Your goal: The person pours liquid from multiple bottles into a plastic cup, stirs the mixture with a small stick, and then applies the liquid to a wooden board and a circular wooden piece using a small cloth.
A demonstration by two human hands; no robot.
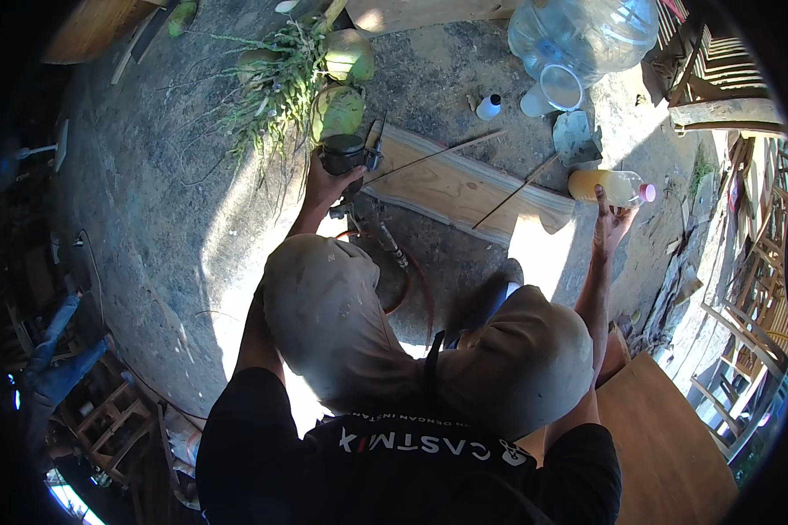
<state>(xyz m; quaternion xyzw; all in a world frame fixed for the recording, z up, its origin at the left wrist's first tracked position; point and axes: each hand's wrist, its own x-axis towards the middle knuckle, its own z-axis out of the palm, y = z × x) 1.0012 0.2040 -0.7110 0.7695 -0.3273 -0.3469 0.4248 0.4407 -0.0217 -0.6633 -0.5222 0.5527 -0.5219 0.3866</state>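
Note:
My left hand (326, 185) is wrapped round a spray gun (344, 152) with a dark cup. A metal fitting and an orange-red hose (427, 293) run down from it between my knees. Over to the right, my right hand (611, 229) grips a clear plastic bottle (602, 185) with cloudy yellowish liquid and a pink cap. The bottle lies tilted on its side, cap toward the right. Between my hands a pale wooden plank (464, 188) rests on the ground, with two thin sticks (438, 156) across it.
Green coconuts (348, 57) with a stringy stalk (271, 87) lie beyond my left hand. A small white bottle with a black cap (488, 108), a clear cup (560, 86) and a large clear plastic jug (582, 35) stand at the far right. A brown board (657, 437) is near right.

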